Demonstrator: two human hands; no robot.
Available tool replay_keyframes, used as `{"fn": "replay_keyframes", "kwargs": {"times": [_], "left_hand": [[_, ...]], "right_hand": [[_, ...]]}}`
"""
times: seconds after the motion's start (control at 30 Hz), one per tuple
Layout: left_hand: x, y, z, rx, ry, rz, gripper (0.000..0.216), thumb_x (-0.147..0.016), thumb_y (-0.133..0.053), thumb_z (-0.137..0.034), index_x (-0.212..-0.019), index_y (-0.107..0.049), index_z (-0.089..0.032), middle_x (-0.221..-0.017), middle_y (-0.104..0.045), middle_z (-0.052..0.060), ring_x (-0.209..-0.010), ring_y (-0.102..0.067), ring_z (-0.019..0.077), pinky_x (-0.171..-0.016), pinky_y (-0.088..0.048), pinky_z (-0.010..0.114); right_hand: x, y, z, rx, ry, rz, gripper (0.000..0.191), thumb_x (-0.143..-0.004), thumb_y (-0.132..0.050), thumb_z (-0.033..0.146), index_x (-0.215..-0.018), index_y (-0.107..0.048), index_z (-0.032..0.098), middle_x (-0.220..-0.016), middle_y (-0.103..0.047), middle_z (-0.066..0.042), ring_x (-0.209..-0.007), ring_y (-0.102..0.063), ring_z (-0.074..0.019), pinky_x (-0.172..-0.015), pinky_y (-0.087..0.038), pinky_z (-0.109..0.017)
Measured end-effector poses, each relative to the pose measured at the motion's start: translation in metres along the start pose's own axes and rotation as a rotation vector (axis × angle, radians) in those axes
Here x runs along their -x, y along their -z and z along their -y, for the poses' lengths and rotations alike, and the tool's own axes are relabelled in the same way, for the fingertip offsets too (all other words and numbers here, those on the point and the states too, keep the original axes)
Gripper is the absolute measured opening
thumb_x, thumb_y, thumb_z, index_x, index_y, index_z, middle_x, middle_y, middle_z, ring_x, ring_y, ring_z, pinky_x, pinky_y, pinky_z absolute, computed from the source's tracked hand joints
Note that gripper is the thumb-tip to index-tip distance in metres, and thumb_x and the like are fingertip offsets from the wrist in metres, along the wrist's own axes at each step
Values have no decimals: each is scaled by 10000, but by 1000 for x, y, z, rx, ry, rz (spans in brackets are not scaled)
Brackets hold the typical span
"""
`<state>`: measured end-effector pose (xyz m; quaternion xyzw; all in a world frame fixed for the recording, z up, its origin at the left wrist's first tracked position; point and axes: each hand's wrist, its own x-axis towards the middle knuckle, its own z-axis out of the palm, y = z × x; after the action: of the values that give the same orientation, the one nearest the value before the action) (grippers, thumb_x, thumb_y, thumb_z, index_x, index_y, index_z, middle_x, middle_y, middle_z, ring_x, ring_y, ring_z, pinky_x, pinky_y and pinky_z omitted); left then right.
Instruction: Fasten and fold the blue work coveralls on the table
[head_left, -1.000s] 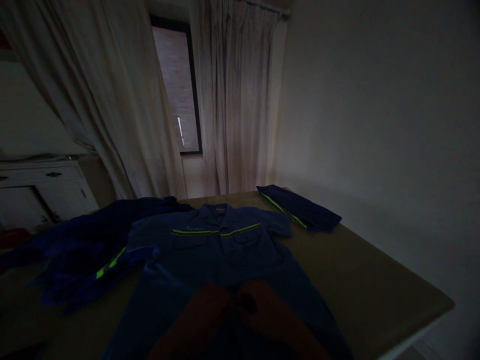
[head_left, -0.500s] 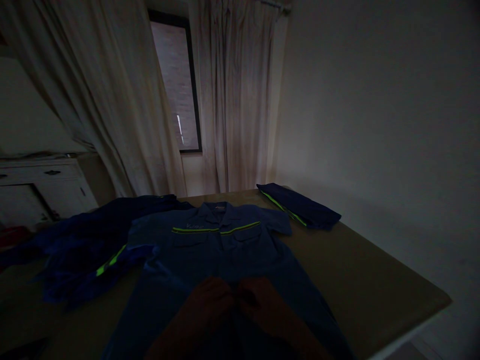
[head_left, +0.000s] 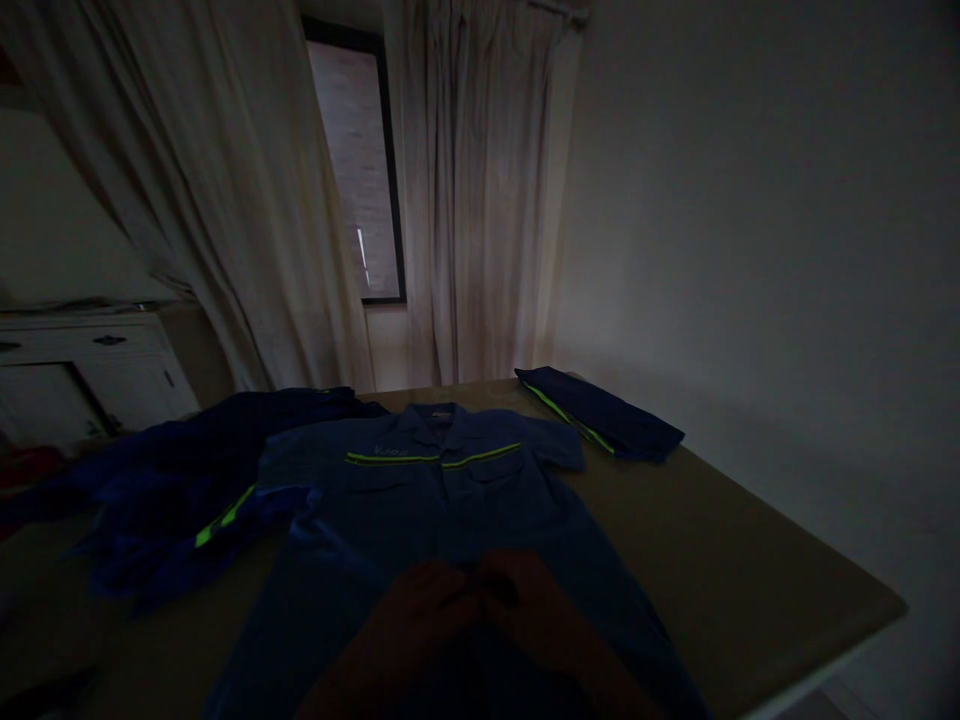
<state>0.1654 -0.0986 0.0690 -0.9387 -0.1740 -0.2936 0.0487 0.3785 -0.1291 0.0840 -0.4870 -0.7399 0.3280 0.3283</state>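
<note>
A short-sleeved blue work shirt (head_left: 480, 515) with a yellow-green stripe across the chest lies face up, collar at the far end. Over its front middle, below the chest pockets, my left hand (head_left: 435, 600) and my right hand (head_left: 517, 600) meet. Both have their fingers curled and pinched at the shirt's front opening. The picture is dark, so the bit of cloth or fastener between the fingertips is hard to make out.
Left of the shirt lies a heap of dark blue clothing (head_left: 187, 480) with a bright stripe. A folded blue garment (head_left: 600, 410) rests at the table's (head_left: 750, 580) far right edge. Behind stand a white cabinet (head_left: 112, 380), curtains (head_left: 480, 200) and a wall (head_left: 750, 250).
My hands stay together over the shirt front; the fingers have shifted slightly, the right ones lifting a little. The shirt and the other garments lie as before.
</note>
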Motion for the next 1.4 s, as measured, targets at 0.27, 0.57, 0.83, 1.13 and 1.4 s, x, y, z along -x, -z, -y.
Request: {"fn": "replay_keyframes", "kwargs": {"times": [0.27,0.57,0.83,1.13,1.4], "left_hand": [[-5,8,0,-24,-11,2,303,-1087,-330,-235,-957,-599,-190,-850,-638,8,-748,-579,158,-688,-420,292],[7,-19,4,-14,166,165,176,-997,-417,-87,-968,-537,-212,-910,-632,-2,-797,-591,171,-733,-416,288],[7,-22,2,-36,247,311,263,-900,-441,4,-1006,-542,-215,-1007,-657,10,-888,-607,179,-813,-444,291],[4,-13,2,110,322,307,280,-859,-413,5,-958,-552,-217,-981,-648,0,-885,-592,170,-809,-433,289],[5,-8,0,30,202,171,222,-877,-444,-24,-950,-534,-213,-925,-641,1,-811,-577,177,-752,-409,295]], "right_hand": [[1,0,-2,98,-37,3,130,-886,-578,217,-952,-690,225,-909,-702,-5,-857,-622,-174,-762,-418,-279],[1,-2,3,75,-26,37,152,-955,-553,294,-988,-679,218,-969,-713,-27,-882,-635,-183,-768,-427,-282],[2,-4,1,151,-20,27,112,-945,-559,268,-960,-658,216,-959,-702,-23,-880,-614,-177,-784,-417,-283],[2,-3,0,139,-21,20,118,-895,-577,213,-971,-667,208,-950,-705,-17,-861,-616,-161,-755,-411,-261],[1,-3,2,145,-19,25,112,-840,-599,199,-924,-673,207,-894,-702,-19,-818,-617,-169,-721,-415,-266]]}}
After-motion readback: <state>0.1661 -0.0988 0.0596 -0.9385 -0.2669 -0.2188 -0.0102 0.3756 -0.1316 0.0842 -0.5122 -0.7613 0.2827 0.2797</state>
